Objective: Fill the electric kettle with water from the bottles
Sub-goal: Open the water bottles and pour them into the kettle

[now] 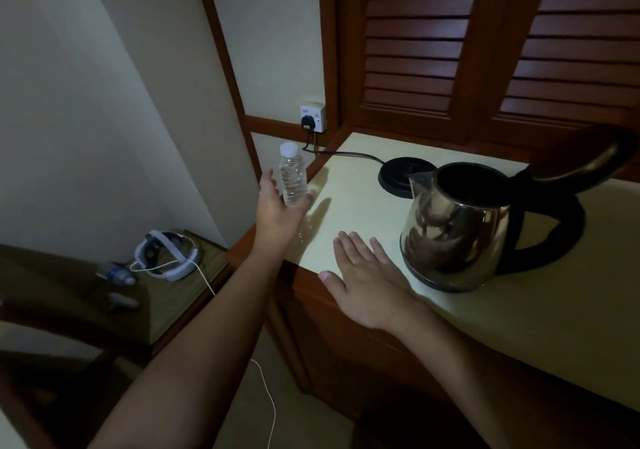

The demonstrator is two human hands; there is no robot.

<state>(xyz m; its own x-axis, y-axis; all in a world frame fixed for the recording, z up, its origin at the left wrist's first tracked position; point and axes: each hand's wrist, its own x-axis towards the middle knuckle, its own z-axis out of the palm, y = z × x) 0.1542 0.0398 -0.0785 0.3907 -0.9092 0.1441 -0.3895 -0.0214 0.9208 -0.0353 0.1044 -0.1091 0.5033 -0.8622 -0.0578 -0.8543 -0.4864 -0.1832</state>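
L hand [277, 206] is up at the left edge of the table [363, 206], grip wrapped loosely round the lower part of a clear bottle [292, 178], thumb one side, fingers the other. Bottle upright, white cap on. R hand [367, 282] flat, palm down at table's front edge, grip wide open w/ nothing in it, just left of kettle [457, 234]. Kettle stands on table, lid tipped open, off its black base [394, 178], which sits just behind. Cord [346, 153] runs from base to wall socket [312, 117].
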